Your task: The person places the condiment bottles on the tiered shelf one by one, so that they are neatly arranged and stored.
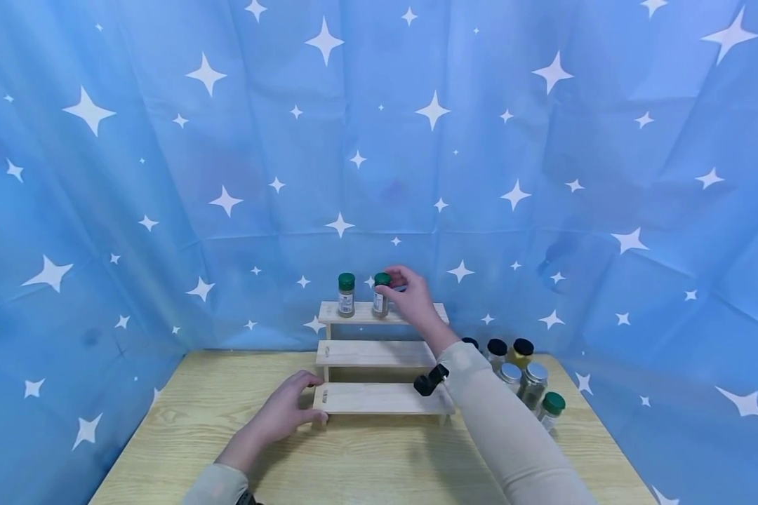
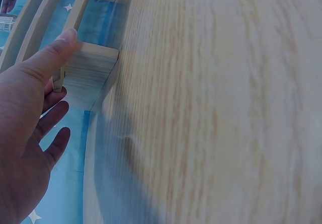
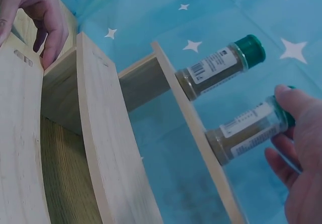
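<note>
A three-tier wooden shelf rack (image 1: 379, 354) stands on the table. On its top tier, my right hand (image 1: 415, 300) holds a green-capped spice jar (image 1: 380, 306) by the cap between thumb and fingers. That jar stands upright, its base at the top board in the right wrist view. To its left is a second green-capped spice jar (image 3: 214, 69) with a white label. My left hand (image 1: 283, 410) grips the left end of the lowest tier, thumb (image 2: 63, 43) at the front edge and fingers round the end.
Right of the rack stand several more jars: black-lidded ones (image 1: 496, 348), silver-lidded ones (image 1: 534, 375) and one with a green cap (image 1: 552, 404). My right forearm (image 1: 499, 421) passes in front of them. A blue star-patterned curtain (image 1: 379, 140) hangs behind the wooden table (image 1: 227, 379).
</note>
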### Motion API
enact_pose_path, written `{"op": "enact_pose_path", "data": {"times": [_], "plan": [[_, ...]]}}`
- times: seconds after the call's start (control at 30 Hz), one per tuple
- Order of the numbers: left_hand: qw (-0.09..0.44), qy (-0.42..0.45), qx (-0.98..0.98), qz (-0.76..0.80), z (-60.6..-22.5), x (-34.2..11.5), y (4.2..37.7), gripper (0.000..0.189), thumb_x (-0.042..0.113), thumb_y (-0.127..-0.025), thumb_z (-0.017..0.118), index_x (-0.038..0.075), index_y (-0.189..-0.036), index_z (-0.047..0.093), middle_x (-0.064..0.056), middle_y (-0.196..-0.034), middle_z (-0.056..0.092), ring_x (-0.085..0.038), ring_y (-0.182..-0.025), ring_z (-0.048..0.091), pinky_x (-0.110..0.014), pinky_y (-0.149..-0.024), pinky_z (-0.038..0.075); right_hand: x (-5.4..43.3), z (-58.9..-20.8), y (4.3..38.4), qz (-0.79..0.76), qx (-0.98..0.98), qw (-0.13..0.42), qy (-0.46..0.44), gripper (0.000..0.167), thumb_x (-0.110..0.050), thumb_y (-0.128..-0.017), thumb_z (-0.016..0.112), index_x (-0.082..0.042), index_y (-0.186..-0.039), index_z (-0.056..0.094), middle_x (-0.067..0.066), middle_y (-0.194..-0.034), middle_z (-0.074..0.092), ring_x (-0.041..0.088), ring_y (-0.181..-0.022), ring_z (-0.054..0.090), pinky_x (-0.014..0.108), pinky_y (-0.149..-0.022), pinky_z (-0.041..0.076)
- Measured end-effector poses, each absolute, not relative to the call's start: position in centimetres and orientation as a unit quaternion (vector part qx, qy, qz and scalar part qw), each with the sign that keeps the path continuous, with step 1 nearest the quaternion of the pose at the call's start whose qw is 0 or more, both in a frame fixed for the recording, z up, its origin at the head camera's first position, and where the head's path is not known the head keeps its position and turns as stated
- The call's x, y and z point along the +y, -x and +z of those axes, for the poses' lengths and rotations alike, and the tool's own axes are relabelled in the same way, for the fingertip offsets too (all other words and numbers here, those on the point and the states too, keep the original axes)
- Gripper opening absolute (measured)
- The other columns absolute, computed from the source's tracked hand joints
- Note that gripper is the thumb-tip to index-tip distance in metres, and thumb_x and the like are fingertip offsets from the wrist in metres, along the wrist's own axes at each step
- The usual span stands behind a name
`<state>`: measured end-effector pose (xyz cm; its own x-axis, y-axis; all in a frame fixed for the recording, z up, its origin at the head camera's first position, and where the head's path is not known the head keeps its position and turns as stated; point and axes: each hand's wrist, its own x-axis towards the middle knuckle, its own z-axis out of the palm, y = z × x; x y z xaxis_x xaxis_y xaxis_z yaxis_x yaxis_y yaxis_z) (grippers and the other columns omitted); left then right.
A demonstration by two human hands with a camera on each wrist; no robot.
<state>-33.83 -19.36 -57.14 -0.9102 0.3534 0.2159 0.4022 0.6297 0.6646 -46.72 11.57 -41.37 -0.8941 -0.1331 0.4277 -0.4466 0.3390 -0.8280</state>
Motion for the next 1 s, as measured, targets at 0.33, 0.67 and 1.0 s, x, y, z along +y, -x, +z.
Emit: {"op": "enact_pose_path", "data": {"times": [0.33, 0.67, 1.0], "plan": [[0.035, 0.212, -0.899, -0.381, -56.9, -19.0, 33.8, 0.068, 0.034, -0.088, 0.095, 0.007, -0.144, 0.067, -0.002, -0.138, 0.066, -0.034, -0.135, 0.062, -0.058, -0.114, 0.053, 12.4, -41.5, 46.5, 0.545, -0.809, 0.127, -0.179, 0.057, -0.022, -0.099, 0.088, -0.009, -0.148, 0.062, 0.010, -0.124, 0.069, 0.030, -0.112, 0.069, 0.050, -0.096, 0.061], [0.036, 0.207, -0.901, -0.380, -56.8, -19.1, 33.6, 0.068, 0.034, -0.088, 0.095, 0.007, -0.144, 0.067, -0.003, -0.138, 0.067, -0.036, -0.135, 0.063, -0.059, -0.113, 0.053, 14.2, -41.8, 44.9, 0.554, -0.806, 0.116, -0.174, 0.065, -0.021, -0.100, 0.086, -0.009, -0.157, 0.055, 0.019, -0.143, 0.063, 0.034, -0.122, 0.065, 0.055, -0.104, 0.057], [0.040, 0.210, -0.902, -0.375, -57.4, -19.2, 33.8, 0.069, 0.037, -0.087, 0.095, 0.010, -0.144, 0.067, 0.001, -0.137, 0.067, -0.034, -0.134, 0.063, -0.058, -0.113, 0.054, 19.5, -43.6, 40.4, 0.520, -0.828, 0.149, -0.148, 0.058, -0.026, -0.102, 0.084, -0.010, -0.152, 0.059, 0.022, -0.144, 0.062, 0.037, -0.128, 0.063, 0.052, -0.105, 0.057]]}}
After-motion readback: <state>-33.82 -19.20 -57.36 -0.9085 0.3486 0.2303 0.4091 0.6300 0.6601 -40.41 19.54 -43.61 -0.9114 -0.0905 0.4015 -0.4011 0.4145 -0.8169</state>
